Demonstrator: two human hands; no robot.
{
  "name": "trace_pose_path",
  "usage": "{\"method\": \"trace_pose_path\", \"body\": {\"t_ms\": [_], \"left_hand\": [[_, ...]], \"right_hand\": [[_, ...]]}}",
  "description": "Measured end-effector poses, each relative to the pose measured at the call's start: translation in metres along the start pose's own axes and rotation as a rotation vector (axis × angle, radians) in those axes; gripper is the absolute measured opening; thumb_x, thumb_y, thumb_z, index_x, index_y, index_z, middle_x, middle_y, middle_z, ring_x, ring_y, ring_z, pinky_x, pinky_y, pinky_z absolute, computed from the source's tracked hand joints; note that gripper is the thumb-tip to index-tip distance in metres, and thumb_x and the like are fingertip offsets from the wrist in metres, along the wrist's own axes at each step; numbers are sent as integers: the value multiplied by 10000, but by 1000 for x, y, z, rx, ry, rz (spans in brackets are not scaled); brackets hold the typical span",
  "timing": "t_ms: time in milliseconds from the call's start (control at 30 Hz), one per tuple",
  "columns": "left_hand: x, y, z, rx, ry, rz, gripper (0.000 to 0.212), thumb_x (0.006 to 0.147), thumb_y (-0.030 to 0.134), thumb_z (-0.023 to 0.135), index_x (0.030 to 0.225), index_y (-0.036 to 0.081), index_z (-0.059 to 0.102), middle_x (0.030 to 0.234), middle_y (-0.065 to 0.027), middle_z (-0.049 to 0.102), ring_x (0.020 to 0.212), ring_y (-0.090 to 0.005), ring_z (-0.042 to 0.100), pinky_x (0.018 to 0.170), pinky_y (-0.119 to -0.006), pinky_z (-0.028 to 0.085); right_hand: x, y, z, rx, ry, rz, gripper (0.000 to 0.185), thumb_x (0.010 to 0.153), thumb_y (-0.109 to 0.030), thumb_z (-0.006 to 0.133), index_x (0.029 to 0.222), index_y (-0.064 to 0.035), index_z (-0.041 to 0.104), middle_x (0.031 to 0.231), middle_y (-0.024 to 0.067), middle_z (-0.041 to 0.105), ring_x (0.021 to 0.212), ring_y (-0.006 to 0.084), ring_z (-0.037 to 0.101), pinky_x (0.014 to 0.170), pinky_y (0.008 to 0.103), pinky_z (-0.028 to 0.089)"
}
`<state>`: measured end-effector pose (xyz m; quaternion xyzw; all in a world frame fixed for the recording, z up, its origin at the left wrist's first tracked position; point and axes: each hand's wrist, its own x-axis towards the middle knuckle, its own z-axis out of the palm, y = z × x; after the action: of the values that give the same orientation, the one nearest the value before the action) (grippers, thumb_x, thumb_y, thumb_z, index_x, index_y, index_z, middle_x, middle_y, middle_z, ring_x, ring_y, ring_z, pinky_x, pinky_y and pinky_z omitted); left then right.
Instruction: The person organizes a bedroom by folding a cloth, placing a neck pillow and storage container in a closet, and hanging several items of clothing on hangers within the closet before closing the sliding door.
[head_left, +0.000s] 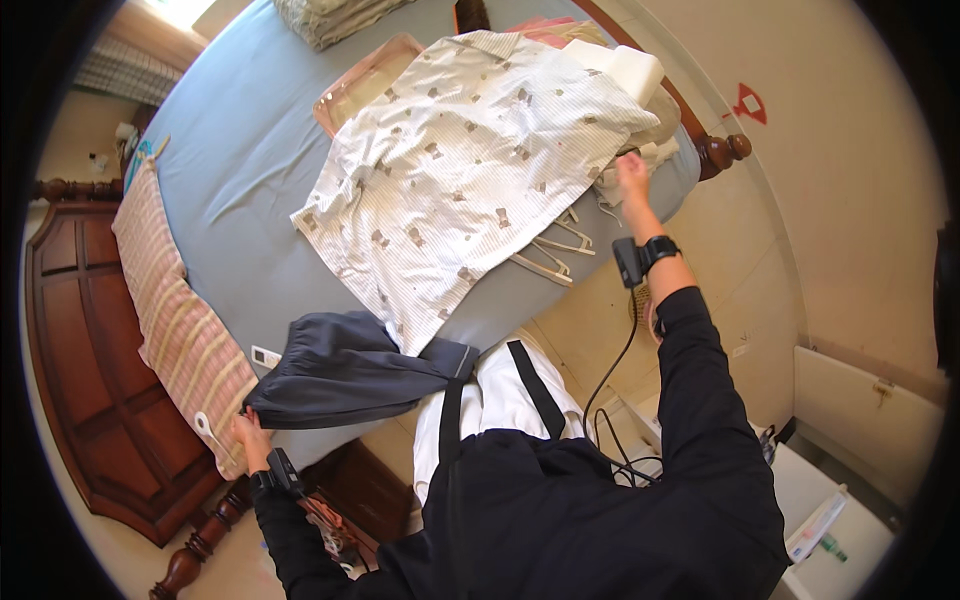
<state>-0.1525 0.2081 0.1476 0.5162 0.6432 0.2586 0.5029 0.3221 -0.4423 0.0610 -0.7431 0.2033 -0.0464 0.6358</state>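
My left hand (251, 431) grips one end of a dark grey pair of elastic-waisted trousers or shorts (337, 375), stretched over the near edge of the bed towards my lap. A white striped cloth with small bear prints (465, 165) lies spread and creased on the bed, one corner touching the dark garment. My right hand (634, 176) is at the cloth's right edge, beside a heap of beige fabric (660, 146); its fingers are partly hidden, and whether they hold anything is unclear. Several pale hangers (551, 262) stick out from under the striped cloth.
Blue-grey sheeting (240, 172) covers the bed. A pink striped pillow (176, 300) lies by the wooden headboard (112, 360), with a white remote control (265, 357) nearby. A pink clear-topped case (367, 82) and folded bedding (330, 15) are farther back. A black cable (611, 367) hangs from my right wrist.
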Motion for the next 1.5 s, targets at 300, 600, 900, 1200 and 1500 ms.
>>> {"method": "trace_pose_path", "body": {"t_ms": [300,600,900,1200,1500], "left_hand": [[-127,-94,141,306,-452,-337,358,751,258,544,1055,80,477,1008,-39,498,908,-155,460,755,-321,394],[-173,-212,216,1068,-92,26,617,671,295,628,1109,-67,388,925,-123,535,778,-181,528,666,-275,413],[-163,-206,167,81,-534,-389,277,720,186,599,891,-15,515,779,-42,555,655,-105,511,570,-237,404],[-160,-196,136,-22,-594,-626,138,794,197,485,804,62,454,753,-24,505,711,-125,526,664,-265,448],[-158,-181,157,-235,-601,-853,297,796,316,480,939,56,475,882,-48,547,773,-146,539,674,-252,427]], "right_hand": [[124,-9,-34,150,-127,499,512,708,-339,595,1100,-69,405,1132,32,405,979,158,375,805,302,280],[85,-92,60,-425,54,-281,355,762,-266,514,958,29,534,844,105,566,679,174,514,614,281,405],[-224,-91,263,-232,-899,-1247,266,653,-43,503,915,-33,543,633,92,480,653,236,471,712,371,329],[-354,16,186,-468,-1583,-775,392,693,-129,582,1070,-86,483,749,64,548,773,219,501,780,349,315],[-215,36,111,-892,-781,-887,500,649,-75,560,1116,-69,381,1089,130,404,1027,278,368,855,399,269]]}}
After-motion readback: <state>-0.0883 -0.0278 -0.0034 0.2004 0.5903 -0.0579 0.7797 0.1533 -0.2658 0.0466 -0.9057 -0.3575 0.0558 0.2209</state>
